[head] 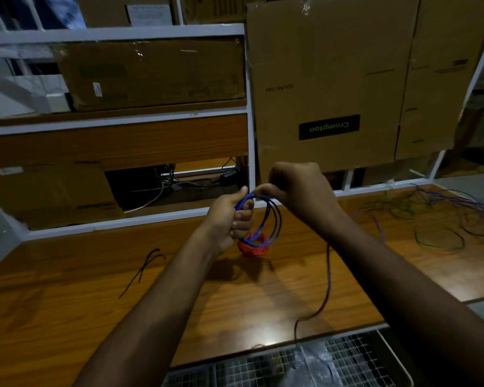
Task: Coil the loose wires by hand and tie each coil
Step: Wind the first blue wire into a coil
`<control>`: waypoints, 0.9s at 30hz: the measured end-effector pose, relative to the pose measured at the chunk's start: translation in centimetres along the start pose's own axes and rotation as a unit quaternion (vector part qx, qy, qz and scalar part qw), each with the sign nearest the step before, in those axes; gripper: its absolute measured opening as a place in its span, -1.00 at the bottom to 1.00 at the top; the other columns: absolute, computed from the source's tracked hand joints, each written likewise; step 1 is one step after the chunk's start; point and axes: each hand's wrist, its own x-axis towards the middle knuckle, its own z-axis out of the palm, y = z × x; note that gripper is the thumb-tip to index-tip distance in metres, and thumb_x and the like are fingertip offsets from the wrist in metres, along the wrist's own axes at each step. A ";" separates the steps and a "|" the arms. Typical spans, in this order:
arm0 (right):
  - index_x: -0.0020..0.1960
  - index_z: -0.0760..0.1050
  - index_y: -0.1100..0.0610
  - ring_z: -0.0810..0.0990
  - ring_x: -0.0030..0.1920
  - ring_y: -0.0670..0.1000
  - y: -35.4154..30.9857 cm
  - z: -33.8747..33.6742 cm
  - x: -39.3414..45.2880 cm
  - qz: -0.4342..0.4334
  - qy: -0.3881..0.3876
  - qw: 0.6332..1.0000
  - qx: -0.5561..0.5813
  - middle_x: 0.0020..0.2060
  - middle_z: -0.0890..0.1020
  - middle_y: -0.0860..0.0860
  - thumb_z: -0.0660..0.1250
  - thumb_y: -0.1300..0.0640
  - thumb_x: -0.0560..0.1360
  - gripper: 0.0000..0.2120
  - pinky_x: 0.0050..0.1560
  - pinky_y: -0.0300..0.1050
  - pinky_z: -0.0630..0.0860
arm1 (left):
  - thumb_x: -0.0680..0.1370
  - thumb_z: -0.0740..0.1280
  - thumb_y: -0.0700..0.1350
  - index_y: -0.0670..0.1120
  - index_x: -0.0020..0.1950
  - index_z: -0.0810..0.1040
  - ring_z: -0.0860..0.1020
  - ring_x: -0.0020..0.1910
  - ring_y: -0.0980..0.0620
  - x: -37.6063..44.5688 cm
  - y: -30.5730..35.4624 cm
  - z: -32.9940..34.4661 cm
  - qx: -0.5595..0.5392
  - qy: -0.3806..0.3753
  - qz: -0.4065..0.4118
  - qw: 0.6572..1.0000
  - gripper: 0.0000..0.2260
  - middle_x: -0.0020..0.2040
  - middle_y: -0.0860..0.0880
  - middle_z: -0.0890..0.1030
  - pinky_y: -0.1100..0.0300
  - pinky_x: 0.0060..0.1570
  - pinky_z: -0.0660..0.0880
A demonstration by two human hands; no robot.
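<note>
Mid-coil: my left hand [236, 219] gripped the blue wire coil [266, 222], right hand [299, 191] pinched its top; next wrap needed the trailing wire [329, 263] fed in.

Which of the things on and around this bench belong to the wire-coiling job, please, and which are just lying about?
Belongs to the job:
left hand gripping the blue coil
right hand pinching the coil's top
loose wires at the table's right
red coil
short dark wire

Just lying about:
Crompton box
shelf boxes
wire basket
</note>
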 end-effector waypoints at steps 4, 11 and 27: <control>-0.19 0.55 0.06 0.57 -0.34 0.00 2.6 0.2 0.4 0.047 -0.112 0.992 0.037 -0.35 0.59 0.01 0.29 -0.32 0.41 -0.57 -0.32 -0.05 0.54 | 0.66 0.14 0.09 -0.03 -0.33 0.33 0.11 -0.60 0.16 -0.3 0.9 -0.6 0.058 -0.014 -0.014 0.998 -0.61 -0.51 0.08 0.19 0.28 -0.58 -0.03; 0.00 0.56 -0.04 0.31 0.32 0.07 7.6 2.6 -3.2 0.075 -0.186 0.974 -0.108 0.22 0.43 -0.04 0.34 -0.07 0.55 -0.88 0.26 0.10 0.31 | 0.67 0.12 0.06 -0.03 -0.32 0.29 0.12 -0.63 0.18 0.2 2.8 -2.7 -0.038 0.012 0.039 0.998 -0.63 -0.54 0.10 0.18 0.34 -0.67 0.02; 0.10 0.63 0.21 0.71 -0.04 0.17 10.3 0.3 -6.7 0.186 -0.212 0.718 0.636 -0.03 0.68 0.22 0.62 0.08 0.29 -0.57 -0.13 0.00 0.68 | 0.68 0.11 0.06 -0.02 -0.32 0.29 0.14 -0.64 0.18 1.3 2.7 -4.4 -0.048 0.065 0.050 0.996 -0.62 -0.55 0.10 0.21 0.31 -0.65 0.02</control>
